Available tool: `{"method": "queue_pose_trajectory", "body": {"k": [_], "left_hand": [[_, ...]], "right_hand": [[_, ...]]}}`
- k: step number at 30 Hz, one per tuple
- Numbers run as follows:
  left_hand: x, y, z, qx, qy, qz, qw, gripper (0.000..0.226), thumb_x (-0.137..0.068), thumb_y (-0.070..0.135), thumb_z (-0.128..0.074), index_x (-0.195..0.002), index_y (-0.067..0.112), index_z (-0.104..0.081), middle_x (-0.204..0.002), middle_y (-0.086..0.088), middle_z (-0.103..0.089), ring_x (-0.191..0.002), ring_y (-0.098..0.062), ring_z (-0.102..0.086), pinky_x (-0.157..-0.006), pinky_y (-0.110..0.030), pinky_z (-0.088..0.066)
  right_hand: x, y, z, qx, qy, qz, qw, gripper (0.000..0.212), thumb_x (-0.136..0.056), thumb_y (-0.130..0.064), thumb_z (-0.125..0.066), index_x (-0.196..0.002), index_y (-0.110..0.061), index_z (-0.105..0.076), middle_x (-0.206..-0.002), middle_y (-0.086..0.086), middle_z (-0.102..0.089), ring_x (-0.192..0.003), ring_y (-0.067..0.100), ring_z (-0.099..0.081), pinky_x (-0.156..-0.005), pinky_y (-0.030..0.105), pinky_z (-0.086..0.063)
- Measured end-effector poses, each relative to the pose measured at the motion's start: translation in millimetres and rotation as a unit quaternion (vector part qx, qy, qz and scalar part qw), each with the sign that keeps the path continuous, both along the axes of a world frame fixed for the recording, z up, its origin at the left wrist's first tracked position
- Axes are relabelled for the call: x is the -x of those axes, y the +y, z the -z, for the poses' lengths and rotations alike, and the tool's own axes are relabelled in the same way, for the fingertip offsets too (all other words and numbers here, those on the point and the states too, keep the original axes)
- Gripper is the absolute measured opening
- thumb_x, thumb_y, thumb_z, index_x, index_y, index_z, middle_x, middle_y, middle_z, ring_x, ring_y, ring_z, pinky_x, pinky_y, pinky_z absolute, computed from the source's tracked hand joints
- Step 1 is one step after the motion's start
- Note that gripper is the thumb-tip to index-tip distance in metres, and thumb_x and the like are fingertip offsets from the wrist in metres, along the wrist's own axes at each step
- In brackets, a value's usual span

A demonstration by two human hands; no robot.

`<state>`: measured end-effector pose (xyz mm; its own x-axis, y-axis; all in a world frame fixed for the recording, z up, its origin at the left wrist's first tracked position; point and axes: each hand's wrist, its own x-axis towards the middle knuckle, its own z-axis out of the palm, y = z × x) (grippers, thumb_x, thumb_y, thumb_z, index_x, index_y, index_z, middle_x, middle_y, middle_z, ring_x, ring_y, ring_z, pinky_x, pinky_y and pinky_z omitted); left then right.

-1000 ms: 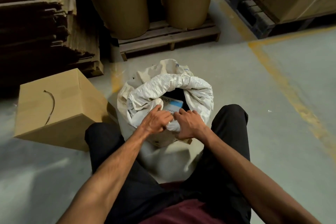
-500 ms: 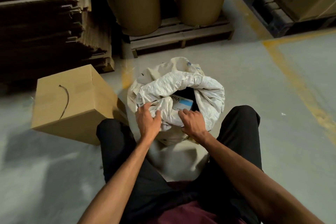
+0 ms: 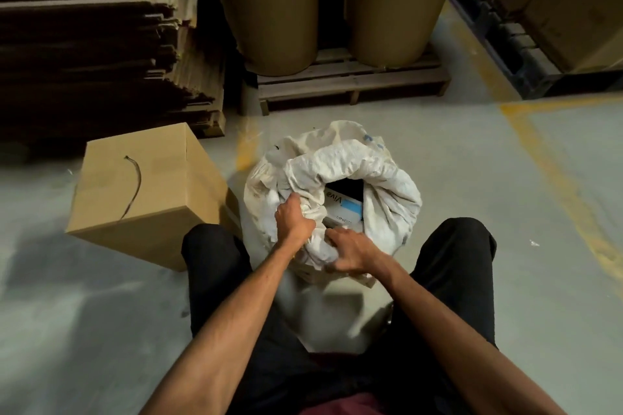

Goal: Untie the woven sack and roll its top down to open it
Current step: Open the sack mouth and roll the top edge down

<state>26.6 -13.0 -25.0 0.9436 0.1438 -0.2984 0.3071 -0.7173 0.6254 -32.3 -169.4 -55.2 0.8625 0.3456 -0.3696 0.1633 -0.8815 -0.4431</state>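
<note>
A white woven sack (image 3: 387, 185) stands on the concrete floor between my knees, its mouth open and its top rolled into a thick rim. A white and blue printed box (image 3: 344, 209) shows inside the dark opening. My left hand (image 3: 295, 221) grips the rolled rim on the near left side. My right hand (image 3: 352, 251) holds the rim at the near edge, fingers curled over the fabric. Both forearms reach in from below.
A closed cardboard box (image 3: 148, 192) with a dark cord on top sits left of the sack. Stacked flat cardboard (image 3: 84, 44) fills the far left. Two large brown rolls (image 3: 269, 3) stand on a wooden pallet (image 3: 350, 81) behind. A yellow floor line (image 3: 556, 172) runs at right.
My left hand moved up along the left side of the rim and my right hand dropped lower on the near edge, pulling the rolled fabric down and toward me.
</note>
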Motion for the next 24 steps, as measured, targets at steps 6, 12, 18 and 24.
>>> {"method": "queue_pose_trajectory", "body": {"k": [6, 12, 18, 24], "left_hand": [[-7, 25, -5, 0.014, -0.054, 0.069, 0.996, 0.043, -0.076, 0.009, -0.078, -0.117, 0.015, -0.067, -0.118, -0.007, -0.07, -0.111, -0.027, -0.063, -0.094, -0.03, -0.047], [0, 30, -10, 0.04, -0.091, 0.085, 0.991, 0.052, -0.075, -0.003, -0.074, -0.124, 0.014, -0.067, -0.116, -0.002, -0.073, -0.108, -0.019, -0.067, -0.087, -0.02, -0.048], [15, 59, 4, 0.012, -0.083, 0.08, 0.993, 0.064, -0.08, 0.005, -0.071, -0.14, 0.018, -0.052, -0.126, -0.008, -0.066, -0.117, -0.025, -0.06, -0.09, -0.025, -0.047], [14, 47, 5, -0.099, -0.061, 0.004, 0.993, 0.126, -0.061, 0.029, -0.087, -0.158, 0.013, -0.008, -0.157, -0.019, -0.023, -0.148, -0.044, -0.013, -0.119, -0.052, -0.013]], "right_hand": [[-59, 12, -40, -0.008, -0.261, 0.074, 0.963, 0.052, -0.085, -0.019, -0.064, -0.135, -0.02, -0.053, -0.135, 0.005, -0.056, -0.117, 0.028, -0.057, -0.091, 0.044, -0.049], [-112, 45, -46, 0.299, -0.258, -0.159, 0.905, 0.098, -0.1, -0.04, -0.06, -0.161, -0.034, 0.016, -0.173, 0.014, 0.006, -0.157, 0.044, 0.002, -0.125, 0.061, -0.007], [-142, 67, -67, 0.295, -0.217, -0.206, 0.907, 0.042, -0.105, -0.04, -0.055, -0.143, -0.024, -0.05, -0.128, 0.006, -0.068, -0.115, 0.029, -0.067, -0.11, 0.049, -0.04], [-149, 87, -105, 0.276, -0.231, -0.175, 0.917, 0.032, -0.109, -0.021, -0.041, -0.132, -0.009, -0.06, -0.125, 0.013, -0.066, -0.111, 0.029, -0.067, -0.085, 0.037, -0.05]]}}
